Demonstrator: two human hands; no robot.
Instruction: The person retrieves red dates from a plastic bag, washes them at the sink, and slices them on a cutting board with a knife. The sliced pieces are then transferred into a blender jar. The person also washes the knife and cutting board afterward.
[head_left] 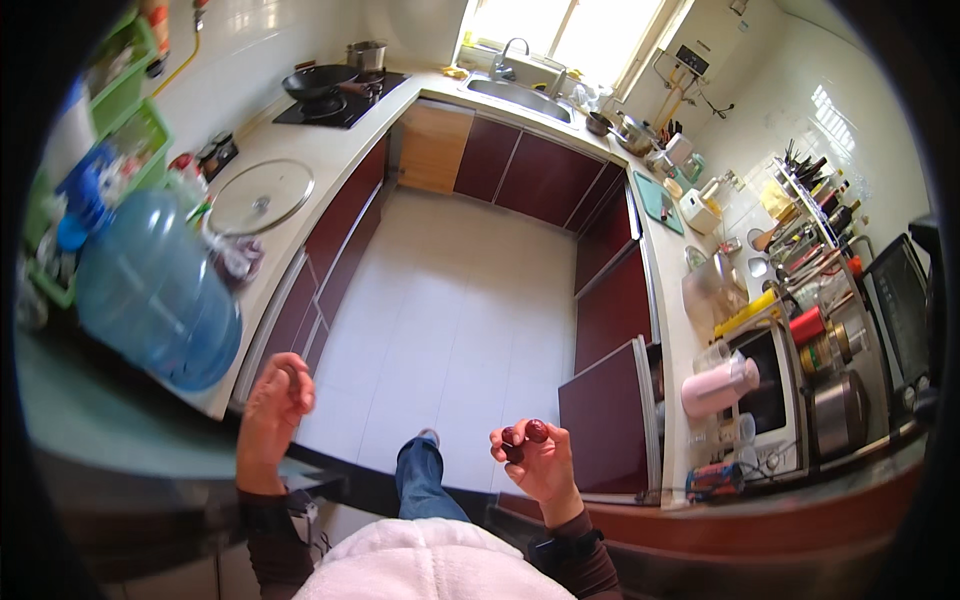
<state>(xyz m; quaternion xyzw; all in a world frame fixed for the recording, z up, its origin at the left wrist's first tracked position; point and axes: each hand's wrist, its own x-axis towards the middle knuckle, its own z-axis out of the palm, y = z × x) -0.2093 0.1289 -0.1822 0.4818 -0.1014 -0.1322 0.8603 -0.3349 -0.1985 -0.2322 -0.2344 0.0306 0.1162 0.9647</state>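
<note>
My right hand point(548, 477), raised at the lower middle, is closed around a few small dark red round fruits point(537, 431); their exact kind is not clear. They sit between the thumb and fingertips, facing up. My left hand point(272, 410) is held up at the lower left, nearest to the counter's end and a large blue water bottle point(165, 290). Its fingers curl in toward the thumb. A dark patch shows between them, but I cannot make out what it is.
Dark red cabinets point(610, 420) line the pale tiled floor point(450, 290). On the left counter are a glass lid point(262, 196) and a wok point(320, 82) on the cooktop. A sink point(520, 97) lies at the back. A pink kettle point(718, 388) and microwave point(775, 440) stand right.
</note>
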